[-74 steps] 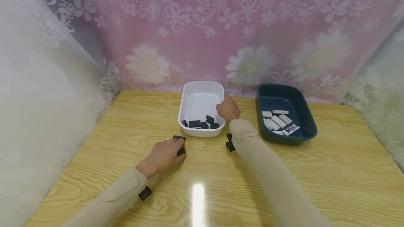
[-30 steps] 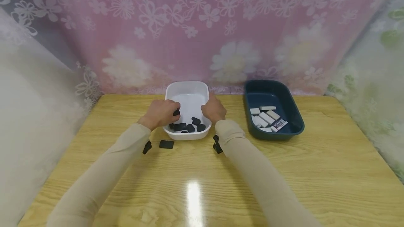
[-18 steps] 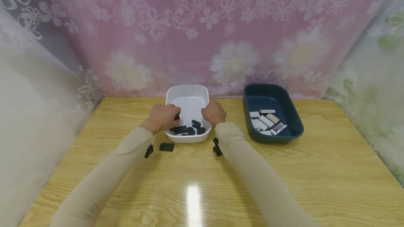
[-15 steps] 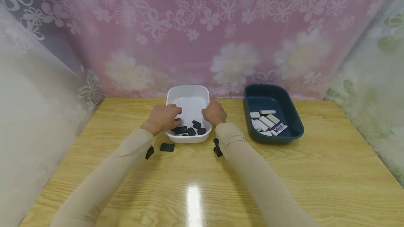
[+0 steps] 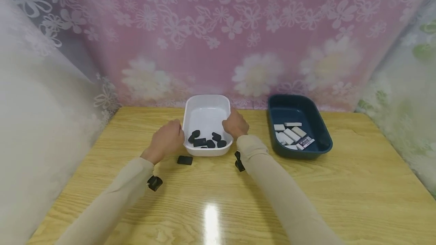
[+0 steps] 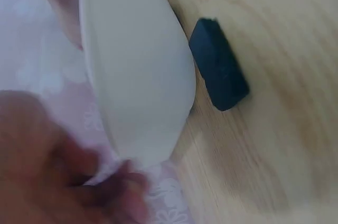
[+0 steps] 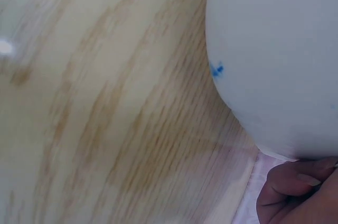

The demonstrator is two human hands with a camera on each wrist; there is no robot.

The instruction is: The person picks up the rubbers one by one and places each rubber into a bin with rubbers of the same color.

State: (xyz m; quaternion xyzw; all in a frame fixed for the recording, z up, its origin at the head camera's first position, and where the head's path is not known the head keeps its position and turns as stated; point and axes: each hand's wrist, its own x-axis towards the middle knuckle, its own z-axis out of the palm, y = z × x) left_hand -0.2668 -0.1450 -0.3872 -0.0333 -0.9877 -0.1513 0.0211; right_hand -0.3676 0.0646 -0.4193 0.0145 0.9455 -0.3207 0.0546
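Observation:
My right hand grips the right rim of a white plastic bin; its curled fingers show at the rim in the right wrist view. Several small black pieces, some blocky and some rounded, lie in the near part of the bin. My left hand is just outside the left side of the bin. Blurred in the left wrist view, it has loosely bent fingers with nothing between them. A black rectangular block lies on the table in front of the bin, close to the left hand.
A dark blue bin stands to the right, with several white eraser-like blocks inside, one printed. Both bins stand on a wood-grain table, near the flowered pink curtain at its back. Black camera straps sit on the wrists.
My left hand picked up a black piece from the table, let it go inside the white bin and has drawn back left out of it. The right hand keeps its hold on the rim.

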